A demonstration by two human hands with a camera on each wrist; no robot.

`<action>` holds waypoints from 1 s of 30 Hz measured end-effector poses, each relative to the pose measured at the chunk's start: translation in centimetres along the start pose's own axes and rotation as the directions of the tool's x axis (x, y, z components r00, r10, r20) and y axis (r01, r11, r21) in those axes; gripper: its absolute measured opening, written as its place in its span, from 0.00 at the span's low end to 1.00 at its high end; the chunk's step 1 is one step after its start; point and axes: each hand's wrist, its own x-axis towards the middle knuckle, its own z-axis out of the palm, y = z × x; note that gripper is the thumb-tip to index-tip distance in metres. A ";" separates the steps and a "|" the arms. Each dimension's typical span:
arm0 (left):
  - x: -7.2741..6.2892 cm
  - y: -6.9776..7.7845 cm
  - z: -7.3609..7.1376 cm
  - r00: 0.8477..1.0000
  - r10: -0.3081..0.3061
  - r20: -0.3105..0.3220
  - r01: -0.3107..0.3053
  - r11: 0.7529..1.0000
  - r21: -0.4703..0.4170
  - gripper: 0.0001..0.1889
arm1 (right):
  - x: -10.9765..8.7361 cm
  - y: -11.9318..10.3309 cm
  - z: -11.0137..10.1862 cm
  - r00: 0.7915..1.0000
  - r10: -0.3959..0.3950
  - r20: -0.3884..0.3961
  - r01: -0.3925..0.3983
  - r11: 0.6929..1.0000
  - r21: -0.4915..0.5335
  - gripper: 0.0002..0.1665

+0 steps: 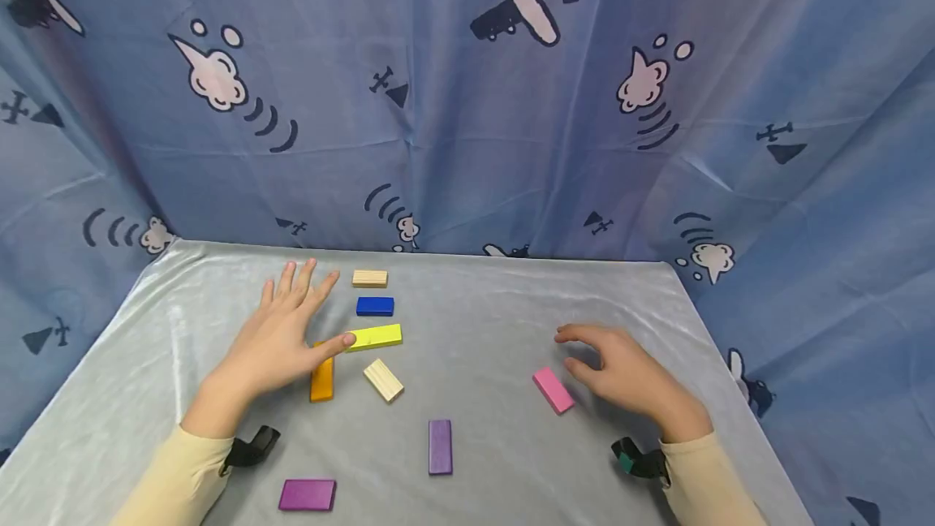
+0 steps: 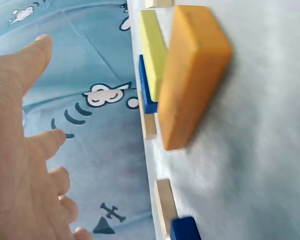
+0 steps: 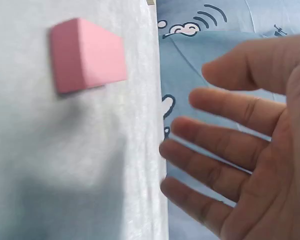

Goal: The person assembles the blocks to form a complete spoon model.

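Observation:
My left hand (image 1: 281, 339) is spread above the left side of the table, holding nothing. In the head view its thumb overlaps an orange block (image 1: 321, 384) and the end of a yellow block (image 1: 378, 337). Beyond the thumb lie a blue block (image 1: 375, 307) and a plain wooden block (image 1: 370, 278); a second wooden block (image 1: 383, 381) lies slanted nearer. The left wrist view also shows a wooden block (image 2: 166, 202) and a blue block (image 2: 185, 229) low in the picture. My right hand (image 1: 631, 372), fingers loosely bent and holding nothing, hovers beside a pink block (image 1: 553, 390), apart from it.
A purple block (image 1: 440, 447) stands out near the middle front of the grey cloth-covered table (image 1: 497, 299). Further left at the front lies a magenta-purple block (image 1: 308, 495). A blue patterned curtain (image 1: 453, 104) hangs behind the table's far edge.

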 end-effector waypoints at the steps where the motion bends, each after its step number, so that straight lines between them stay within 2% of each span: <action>1: -0.3 -0.1 0.0 1.000 -0.001 0.008 0.001 1.000 -0.002 0.54 | -0.3 0.0 0.1 1.000 -0.002 0.010 0.002 0.999 0.034 0.21; 6: -1.6 -0.4 0.2 1.000 -0.007 0.019 0.008 0.999 -0.031 0.53 | -1.6 0.4 0.6 0.999 -0.021 0.040 0.015 0.991 0.132 0.26; 9: -2.4 -0.3 0.3 1.000 -0.012 0.020 0.013 0.998 -0.060 0.52 | -2.1 0.6 1.2 0.999 -0.020 0.049 0.013 0.989 0.145 0.29; 18: -4.3 0.3 0.9 0.999 -0.035 0.022 0.039 0.980 -0.197 0.43 | -2.7 0.9 2.8 0.994 0.063 0.088 -0.073 0.991 0.116 0.33; 25: -5.0 -1.0 1.8 0.997 -0.023 -0.072 0.004 0.968 -0.252 0.34 | -3.0 1.4 3.7 0.999 -0.003 0.036 -0.002 0.992 0.124 0.34; 30: -5.2 -2.2 2.7 0.987 -0.006 -0.162 -0.044 0.951 -0.305 0.29 | -3.0 1.6 4.3 0.998 -0.066 0.000 0.065 0.986 0.155 0.33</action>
